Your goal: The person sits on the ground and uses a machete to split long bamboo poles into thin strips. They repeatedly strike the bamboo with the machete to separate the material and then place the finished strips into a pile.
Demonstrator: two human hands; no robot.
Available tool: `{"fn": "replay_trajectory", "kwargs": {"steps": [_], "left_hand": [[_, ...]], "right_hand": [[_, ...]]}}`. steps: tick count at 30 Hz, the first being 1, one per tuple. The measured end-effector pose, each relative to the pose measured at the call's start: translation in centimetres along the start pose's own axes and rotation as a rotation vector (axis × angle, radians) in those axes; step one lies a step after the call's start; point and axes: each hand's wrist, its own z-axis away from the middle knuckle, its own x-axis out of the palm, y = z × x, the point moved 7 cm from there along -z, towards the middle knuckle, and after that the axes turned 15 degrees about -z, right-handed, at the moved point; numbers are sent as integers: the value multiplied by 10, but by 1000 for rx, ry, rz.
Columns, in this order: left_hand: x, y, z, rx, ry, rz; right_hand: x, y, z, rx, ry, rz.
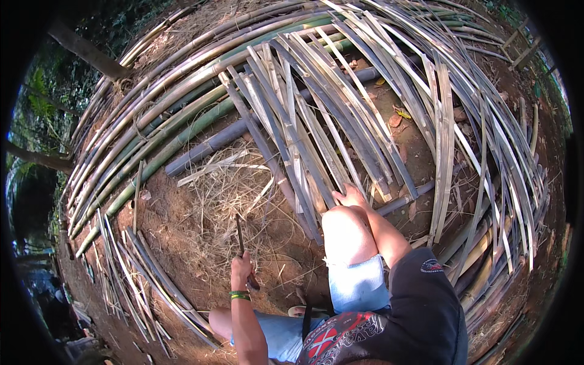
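My left hand [241,271] is wrapped around a dark, slim knife [239,234], its tip pointing away from me above pale shavings [213,198]. My right hand [351,198] is at the near ends of long, flat bamboo strips [365,149], some grey, some cream; whether it grips one, I cannot tell.

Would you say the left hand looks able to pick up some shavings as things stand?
Probably not as it is: the left hand is closed around a tool, so its grip looks taken, though nothing seems to stand between it and the shavings.
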Motion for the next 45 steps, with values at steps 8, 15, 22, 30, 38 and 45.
{"fn": "replay_trajectory", "kwargs": {"steps": [8, 15, 22, 30, 38, 45], "left_hand": [[-25, 54, 19, -170, -134, -187], [-29, 68, 21, -193, -149, -47], [-14, 45, 14, -130, -67, -40], [-23, 25, 4, -77, -85, 16], [-20, 17, -3, -83, -69, -94], [-6, -13, -44, -10, 61, -332]], "right_hand": [[-37, 21, 0, -418, 372, -185], [-162, 18, 6, -393, 338, -364], [-206, 20, 20, -165, 257, -497], [-208, 89, 140, -84, 402, -323], [-218, 28, 113, -303, 863, 462], [-40, -8, -19, -439, 164, 85]]}}
